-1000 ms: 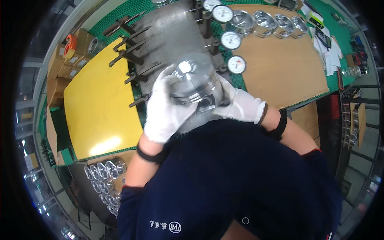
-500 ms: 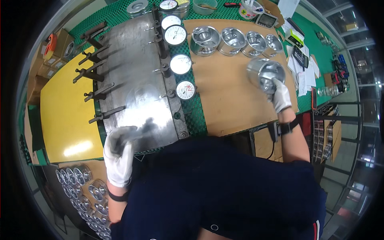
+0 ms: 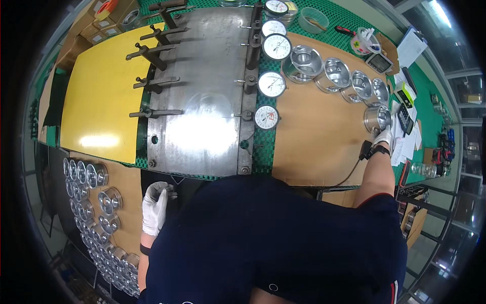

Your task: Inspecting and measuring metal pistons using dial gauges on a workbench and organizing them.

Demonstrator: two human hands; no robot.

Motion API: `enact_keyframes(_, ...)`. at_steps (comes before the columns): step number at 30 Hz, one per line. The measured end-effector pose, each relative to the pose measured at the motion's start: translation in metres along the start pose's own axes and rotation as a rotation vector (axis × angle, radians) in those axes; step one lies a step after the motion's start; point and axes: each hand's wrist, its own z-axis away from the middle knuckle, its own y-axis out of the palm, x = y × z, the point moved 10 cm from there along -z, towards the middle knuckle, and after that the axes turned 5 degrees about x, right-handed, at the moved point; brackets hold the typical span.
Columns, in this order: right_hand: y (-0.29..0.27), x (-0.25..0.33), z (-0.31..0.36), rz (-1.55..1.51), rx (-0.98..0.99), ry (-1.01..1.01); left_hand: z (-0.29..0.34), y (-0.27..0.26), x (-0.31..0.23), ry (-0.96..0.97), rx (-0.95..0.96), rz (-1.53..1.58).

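Note:
At the right side of the brown sheet, my gloved right hand (image 3: 383,138) grips the near side of a shiny, hollow metal piston (image 3: 376,118). This piston rests at the near end of a curved row with several others, such as the large piston (image 3: 302,65) and its neighbour (image 3: 334,76). My gloved left hand (image 3: 158,206) is low, off the bench's near edge, its fingers curled with nothing visible in them. Left of the brown sheet lies a steel plate (image 3: 205,76) carrying dial gauges (image 3: 267,117) along one side and dark clamp-like stops (image 3: 154,112) along the other.
A yellow board (image 3: 104,101) lies left of the steel plate. Many more pistons (image 3: 109,200) stand on a lower surface at the left. At the far right are a calculator (image 3: 405,119), papers (image 3: 403,148) and a small tub (image 3: 364,42). Green matting (image 3: 344,48) covers the bench.
My right hand has carried the piston rightward and down to the row's end. My left hand has drawn back from the steel plate's near edge. The whole view has shifted.

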Motion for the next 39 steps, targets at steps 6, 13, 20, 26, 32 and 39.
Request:
enact_keyframes(6, 0.044, 0.041, 0.061, 0.173, -0.04, -0.179, -0.039, -0.025, 0.027, -0.01, 0.092, -0.18)
enact_keyframes(13, 0.203, -0.057, 0.158, -0.222, 0.449, 0.292, -0.041, -0.054, 0.04, 0.026, 0.05, -0.246)
enact_keyframes(20, 0.232, -0.006, 0.069, 0.876, 0.583, -0.739, -0.029, -0.069, 0.071, 0.007, 0.016, -0.184)
enact_keyframes(26, 0.265, -0.081, 0.143, 0.323, 0.562, 0.025, 0.003, -0.084, 0.083, 0.037, -0.115, -0.242)
enact_keyframes(32, 0.3, -0.072, 0.233, -0.447, 0.654, 0.315, -0.017, -0.073, 0.073, -0.005, -0.056, -0.307)
enact_keyframes(39, 0.315, -0.103, 0.219, -0.485, 0.727, 0.25, -0.033, -0.062, 0.035, 0.051, -0.014, -0.387)
